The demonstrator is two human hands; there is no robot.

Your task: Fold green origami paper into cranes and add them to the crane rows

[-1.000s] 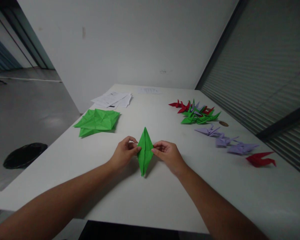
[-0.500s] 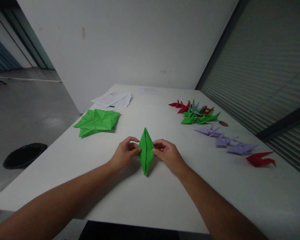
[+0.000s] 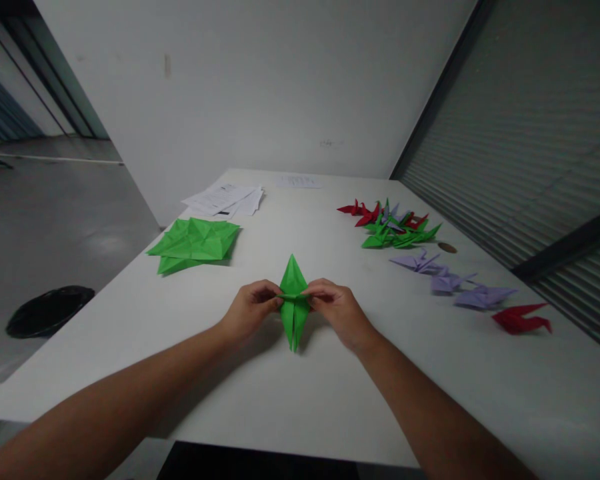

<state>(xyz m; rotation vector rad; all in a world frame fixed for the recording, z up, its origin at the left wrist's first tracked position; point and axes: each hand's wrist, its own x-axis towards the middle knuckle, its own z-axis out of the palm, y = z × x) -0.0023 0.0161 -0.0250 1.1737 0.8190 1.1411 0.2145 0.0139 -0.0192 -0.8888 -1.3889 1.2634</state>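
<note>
A green folded paper diamond [image 3: 294, 323] is held just above the white table, its long points toward and away from me. Across its middle, a flap stands folded between my fingertips. My left hand [image 3: 253, 307] pinches the paper's left side with thumb and fingers. On the right side, my right hand [image 3: 336, 308] pinches the same piece at the same height. The lower half shows a split down its centre.
Creased green sheets [image 3: 195, 240] lie at the left, with printed papers [image 3: 225, 199] behind. Red, green and purple folded birds [image 3: 393, 225] are piled at the back right; purple birds [image 3: 447, 281] and a red one [image 3: 520, 320] line the right. A black bin [image 3: 50, 311] stands left.
The upper layer of the green diamond has been bent at its middle, forming a crosswise flap, and its upper surface now looks smooth. Both hands have kept their pinch, with fingertips slightly shifted.
</note>
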